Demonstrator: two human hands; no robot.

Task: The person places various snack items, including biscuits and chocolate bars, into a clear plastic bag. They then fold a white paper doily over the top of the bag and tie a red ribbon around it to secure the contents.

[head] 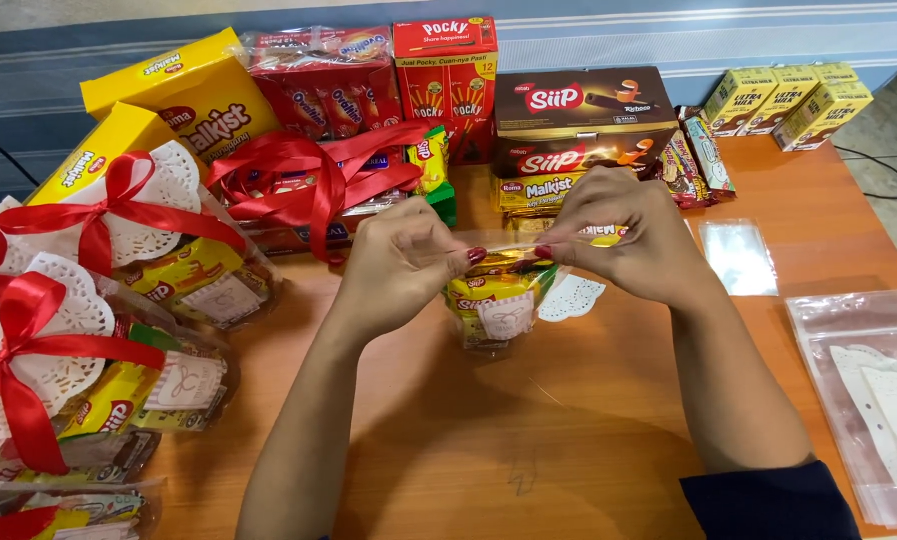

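Left hand [401, 262] and right hand [624, 235] pinched on clear snack bag [497, 300] top, wooden table [569, 440]

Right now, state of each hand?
Left hand: fingers pinched shut on the top edge of the clear snack bag.
Right hand: fingers pinched shut on the same bag's top edge.

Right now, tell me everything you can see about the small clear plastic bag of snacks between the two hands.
The small clear plastic snack bag stands upright on the orange wooden table, near its middle. It is see-through and glossy, packed with yellow snack packets and a pale label facing front. The left hand and the right hand pinch its top edge, stretched flat between them.
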